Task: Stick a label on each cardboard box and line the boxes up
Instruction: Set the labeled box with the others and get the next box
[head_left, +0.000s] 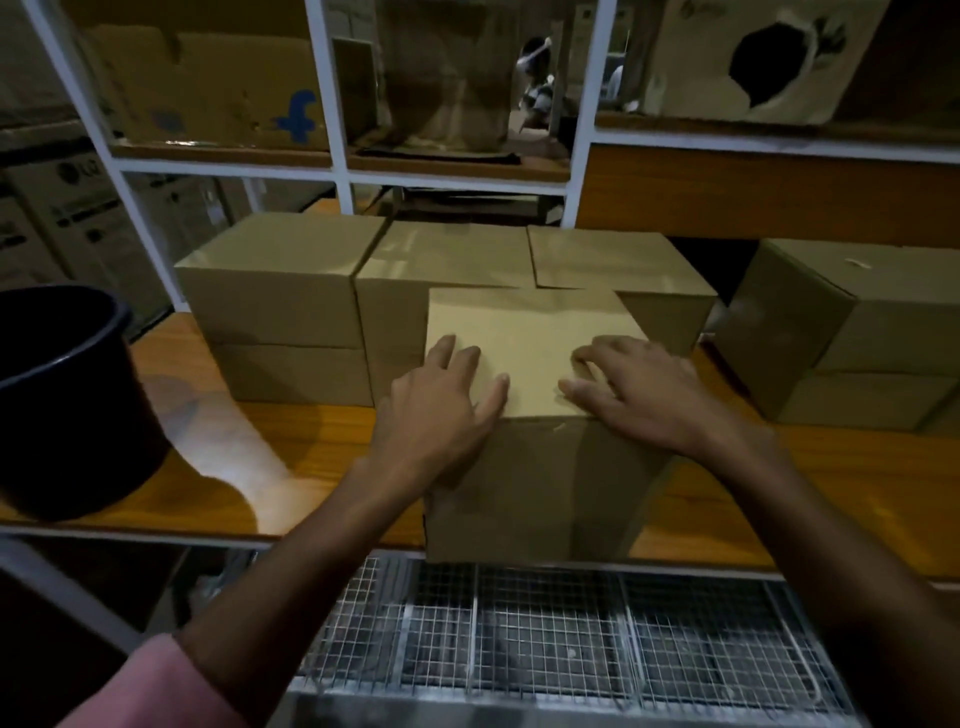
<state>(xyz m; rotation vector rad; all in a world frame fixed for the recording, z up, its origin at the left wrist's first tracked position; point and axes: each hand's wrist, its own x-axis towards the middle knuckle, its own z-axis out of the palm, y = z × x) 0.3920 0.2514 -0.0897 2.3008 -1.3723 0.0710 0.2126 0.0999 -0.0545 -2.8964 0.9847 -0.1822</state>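
Observation:
A plain cardboard box stands at the front edge of the wooden shelf, directly before me. My left hand lies flat on the left part of its top, fingers spread. My right hand presses on the right part of the top, fingers apart. No label is visible on this box; anything under the palms is hidden. Behind it stand three similar boxes in a row: left, middle, right.
Two more stacked cardboard boxes sit at the right. A dark round bucket stands at the shelf's left front. White rack posts rise behind. Wire mesh baskets lie below the shelf edge. A person is far back between racks.

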